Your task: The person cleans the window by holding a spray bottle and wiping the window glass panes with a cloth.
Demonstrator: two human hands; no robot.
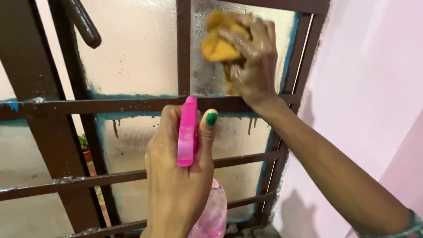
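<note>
Two hands raised, right hand (253,57) fingers clenched on yellow cloth (219,42), left hand (178,176) wrapped around pink spray bottle (187,132).

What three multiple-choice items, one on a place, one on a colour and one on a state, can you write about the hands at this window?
1. Where is the yellow cloth?
A. On the floor
B. Against the frosted window pane, top right
C. Hanging from the handle

2. What colour is the spray bottle's head?
A. Pink
B. Blue
C. White

3. How is the left hand?
A. Flat and open
B. Closed around the spray bottle
C. Resting on the wall

Answers:
1 B: the right hand presses the cloth on the glass behind the brown metal bars.
2 A: the head in the grip is bright pink.
3 B: the fingers wrap the bottle's neck.
</note>
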